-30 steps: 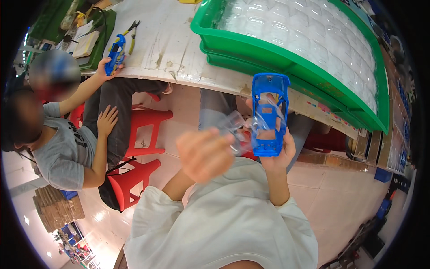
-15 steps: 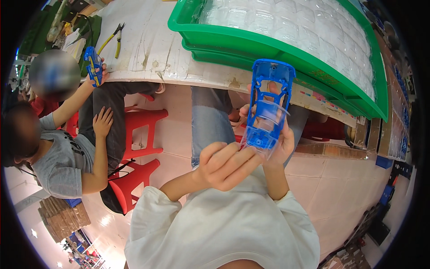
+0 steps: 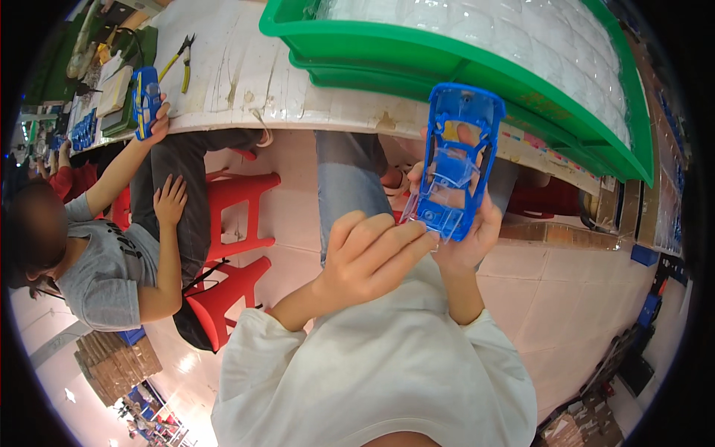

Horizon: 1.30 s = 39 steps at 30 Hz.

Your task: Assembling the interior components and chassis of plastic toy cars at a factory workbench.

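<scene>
Far to your left, a flat pile of brown cardboard is on the floor. Above it sits a co-worker in a grey shirt, holding up a blue toy car body with yellow bits, by the near edge of the tabletop. Just right of that car, a pair of cutters with yellow handles lies on the tabletop, back from the near edge. Below the edge stand two red plastic stools.

In the middle is your left hand. Its fingers are bent and bunched, and the tips pinch the end of a clear plastic window piece. The rest of that piece sits in the bottom half of the blue toy car shell. The shell is up off the tabletop, in front of its near edge, with its open inside facing you.

Your right hand is wrapped around the shell from behind. Its thumb is on the right side, and fingertips peek out on the left.

On the right of the tabletop sits a big green tray, full of clear plastic pieces.
</scene>
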Tool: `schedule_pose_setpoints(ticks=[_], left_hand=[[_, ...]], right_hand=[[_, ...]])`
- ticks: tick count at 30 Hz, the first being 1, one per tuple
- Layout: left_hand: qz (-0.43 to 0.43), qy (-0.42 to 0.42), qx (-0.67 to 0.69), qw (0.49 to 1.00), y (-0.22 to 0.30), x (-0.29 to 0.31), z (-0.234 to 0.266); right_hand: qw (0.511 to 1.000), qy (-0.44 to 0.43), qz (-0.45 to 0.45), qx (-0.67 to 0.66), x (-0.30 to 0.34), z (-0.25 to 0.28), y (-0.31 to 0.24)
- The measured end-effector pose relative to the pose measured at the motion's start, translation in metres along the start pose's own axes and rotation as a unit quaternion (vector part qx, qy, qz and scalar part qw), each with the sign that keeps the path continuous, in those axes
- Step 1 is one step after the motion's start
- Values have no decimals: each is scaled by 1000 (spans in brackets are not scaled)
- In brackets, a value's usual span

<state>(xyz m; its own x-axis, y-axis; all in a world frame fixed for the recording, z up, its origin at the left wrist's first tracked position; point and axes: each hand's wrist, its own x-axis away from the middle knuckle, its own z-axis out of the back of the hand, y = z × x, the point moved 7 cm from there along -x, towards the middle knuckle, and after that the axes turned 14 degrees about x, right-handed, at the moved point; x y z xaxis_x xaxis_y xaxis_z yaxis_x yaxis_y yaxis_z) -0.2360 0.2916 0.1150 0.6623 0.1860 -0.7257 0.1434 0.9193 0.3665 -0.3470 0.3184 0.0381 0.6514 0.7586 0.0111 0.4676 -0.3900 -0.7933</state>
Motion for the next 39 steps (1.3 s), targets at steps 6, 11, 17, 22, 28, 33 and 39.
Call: schedule_pose_setpoints(ticks=[6,11,17,22,28,33,39], left_hand=[[65,-100,127,985,-13,-11,-4],[-6,-147,90,985,-2,-8,-10],[-19,-52,68,996,-1,-5,-4],[27,-38,142,989,-11,-19,2],[-14,-27,84,996,-3,-32,7],[-102,-46,-2,994,28,-17,-23],[-131,55,-58,988,28,-12,-11]], right_hand=[[999,24,-29,27,3,8,6],[999,35,-7,31,7,10,1],[997,44,18,68,9,12,-11],[997,47,10,63,12,9,-13],[998,49,18,23,13,12,-17],[999,41,27,15,16,10,-21],[998,46,29,44,23,9,-20]])
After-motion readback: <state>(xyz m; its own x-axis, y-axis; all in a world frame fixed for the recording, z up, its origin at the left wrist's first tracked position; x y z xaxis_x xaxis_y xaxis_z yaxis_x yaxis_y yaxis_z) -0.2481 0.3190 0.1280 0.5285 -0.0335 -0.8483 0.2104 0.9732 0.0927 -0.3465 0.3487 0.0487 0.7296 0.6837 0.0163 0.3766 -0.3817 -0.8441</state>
